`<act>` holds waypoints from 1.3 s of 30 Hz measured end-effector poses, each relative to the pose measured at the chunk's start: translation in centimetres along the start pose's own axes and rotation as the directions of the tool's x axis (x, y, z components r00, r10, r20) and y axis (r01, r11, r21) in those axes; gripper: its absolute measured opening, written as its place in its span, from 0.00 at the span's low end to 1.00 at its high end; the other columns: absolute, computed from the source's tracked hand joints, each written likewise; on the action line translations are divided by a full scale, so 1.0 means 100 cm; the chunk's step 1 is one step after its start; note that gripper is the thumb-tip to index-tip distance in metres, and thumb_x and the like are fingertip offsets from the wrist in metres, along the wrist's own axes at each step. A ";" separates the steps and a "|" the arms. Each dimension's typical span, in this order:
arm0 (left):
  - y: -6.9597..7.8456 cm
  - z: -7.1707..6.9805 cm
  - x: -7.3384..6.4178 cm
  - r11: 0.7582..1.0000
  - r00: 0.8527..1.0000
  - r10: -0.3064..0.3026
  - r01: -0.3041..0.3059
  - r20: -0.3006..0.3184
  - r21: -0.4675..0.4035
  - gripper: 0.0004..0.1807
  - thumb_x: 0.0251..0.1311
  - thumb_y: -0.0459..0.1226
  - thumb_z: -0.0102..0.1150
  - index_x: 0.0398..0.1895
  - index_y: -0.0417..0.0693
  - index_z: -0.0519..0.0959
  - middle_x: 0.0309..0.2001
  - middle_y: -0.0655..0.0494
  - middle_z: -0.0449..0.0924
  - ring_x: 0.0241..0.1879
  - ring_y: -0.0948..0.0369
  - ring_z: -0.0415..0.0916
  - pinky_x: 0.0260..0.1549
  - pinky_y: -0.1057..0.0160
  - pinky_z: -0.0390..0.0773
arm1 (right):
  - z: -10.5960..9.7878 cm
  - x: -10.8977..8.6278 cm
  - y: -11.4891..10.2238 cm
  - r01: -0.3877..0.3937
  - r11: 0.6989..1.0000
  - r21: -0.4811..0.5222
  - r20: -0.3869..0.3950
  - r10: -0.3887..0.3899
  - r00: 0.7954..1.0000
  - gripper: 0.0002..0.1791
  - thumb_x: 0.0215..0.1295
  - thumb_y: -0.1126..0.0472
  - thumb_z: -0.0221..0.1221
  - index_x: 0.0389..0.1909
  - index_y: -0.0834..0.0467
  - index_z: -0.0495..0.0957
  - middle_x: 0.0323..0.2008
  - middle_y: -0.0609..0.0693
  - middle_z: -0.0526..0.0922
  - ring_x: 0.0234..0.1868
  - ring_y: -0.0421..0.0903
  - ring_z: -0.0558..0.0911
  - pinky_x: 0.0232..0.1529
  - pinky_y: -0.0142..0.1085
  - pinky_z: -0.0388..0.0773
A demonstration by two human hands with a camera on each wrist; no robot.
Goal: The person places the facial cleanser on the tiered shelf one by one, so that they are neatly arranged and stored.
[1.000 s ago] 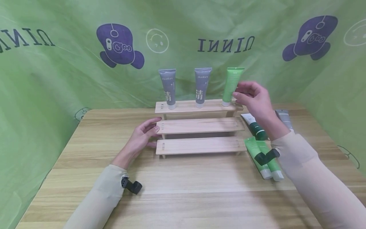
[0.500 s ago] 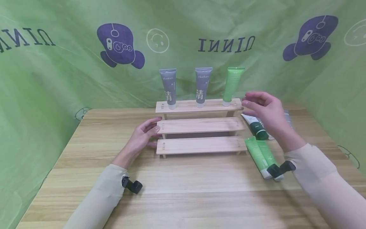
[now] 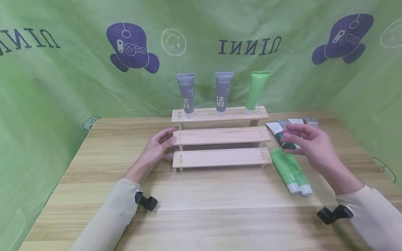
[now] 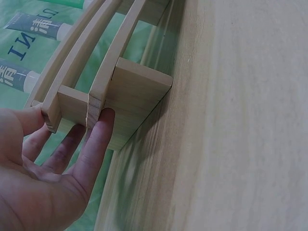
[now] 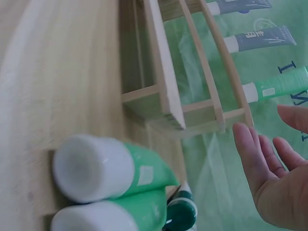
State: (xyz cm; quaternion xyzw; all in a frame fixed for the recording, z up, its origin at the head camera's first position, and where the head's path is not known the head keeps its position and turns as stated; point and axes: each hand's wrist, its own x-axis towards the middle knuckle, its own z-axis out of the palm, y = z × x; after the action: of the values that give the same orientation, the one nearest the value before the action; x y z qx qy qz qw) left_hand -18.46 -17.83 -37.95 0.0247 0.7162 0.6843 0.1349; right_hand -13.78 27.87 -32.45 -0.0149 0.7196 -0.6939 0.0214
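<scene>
A three-tier wooden rack (image 3: pixel 222 158) stands on the table. My left hand (image 3: pixel 156 147) grips its left end, the thumb at the middle tier's edge and the fingers reaching under and against the tier ends, as the left wrist view shows. On the top tier two grey-blue squeeze tubes (image 3: pixel 187 93) and one green squeeze tube (image 3: pixel 257 91) stand upright on their white caps. My right hand (image 3: pixel 315 144) hovers to the right of the rack, fingers loosely bent and holding nothing. Below it, two green tubes (image 5: pixel 147 168) lie side by side on the table.
Behind the right hand lie several more tubes, among them a white and dark green tube (image 3: pixel 275 130) and a grey tube (image 3: pixel 311 121), partly hidden by the hand. A green printed curtain (image 3: pixel 201 21) hangs around the table (image 3: pixel 201 223).
My right hand has let go of the green tube on the top tier and drawn back right and down, over the lying tubes. The left hand has stayed at the rack.
</scene>
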 end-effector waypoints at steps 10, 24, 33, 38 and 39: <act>0.001 0.001 0.001 1.000 1.000 0.006 -0.006 0.011 -0.013 0.26 0.74 0.36 0.53 0.73 0.54 0.68 0.66 0.46 0.70 0.56 0.41 0.75 0.42 0.45 0.87 | -0.033 -0.032 0.019 -0.055 0.931 -0.362 0.022 0.067 0.998 0.16 0.72 0.59 0.61 0.58 0.51 0.76 0.46 0.39 0.85 0.41 0.45 0.88 0.39 0.43 0.88; 0.002 0.000 0.002 1.000 1.000 0.004 -0.004 -0.001 -0.018 0.25 0.74 0.36 0.53 0.72 0.54 0.68 0.66 0.46 0.71 0.56 0.40 0.76 0.41 0.47 0.87 | -0.055 -0.057 0.042 -0.167 0.843 -0.511 0.023 0.208 0.978 0.31 0.71 0.54 0.62 0.67 0.68 0.67 0.44 0.48 0.86 0.37 0.47 0.86 0.36 0.41 0.88; 0.003 0.001 0.001 0.999 1.000 -0.001 0.001 0.004 -0.037 0.25 0.74 0.35 0.52 0.72 0.53 0.68 0.65 0.45 0.71 0.57 0.40 0.75 0.41 0.46 0.87 | -0.060 -0.063 0.050 -0.218 0.810 -0.544 0.013 0.268 0.963 0.35 0.71 0.51 0.62 0.69 0.68 0.64 0.44 0.54 0.86 0.35 0.51 0.85 0.34 0.42 0.87; 0.003 -0.001 0.000 0.999 1.000 -0.004 0.004 0.003 -0.033 0.25 0.74 0.35 0.52 0.72 0.53 0.68 0.65 0.46 0.71 0.57 0.40 0.75 0.41 0.46 0.87 | -0.064 -0.064 0.052 -0.217 0.831 -0.512 0.050 0.282 0.958 0.35 0.71 0.54 0.62 0.69 0.72 0.63 0.42 0.57 0.85 0.36 0.52 0.85 0.35 0.45 0.88; 0.003 -0.001 0.000 0.999 1.000 -0.006 0.006 0.004 -0.036 0.25 0.74 0.35 0.52 0.72 0.53 0.68 0.65 0.46 0.71 0.57 0.40 0.75 0.41 0.46 0.87 | -0.065 -0.063 0.053 -0.218 0.833 -0.508 0.058 0.286 0.957 0.35 0.71 0.55 0.62 0.69 0.72 0.63 0.43 0.57 0.85 0.36 0.52 0.85 0.35 0.45 0.88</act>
State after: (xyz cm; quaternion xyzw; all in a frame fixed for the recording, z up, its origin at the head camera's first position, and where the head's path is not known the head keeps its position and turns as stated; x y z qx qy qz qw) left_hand -18.57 -17.89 -37.61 0.0215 0.7037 0.6965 0.1389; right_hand -7.74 34.83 -37.44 0.0294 0.8660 -0.4743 0.1555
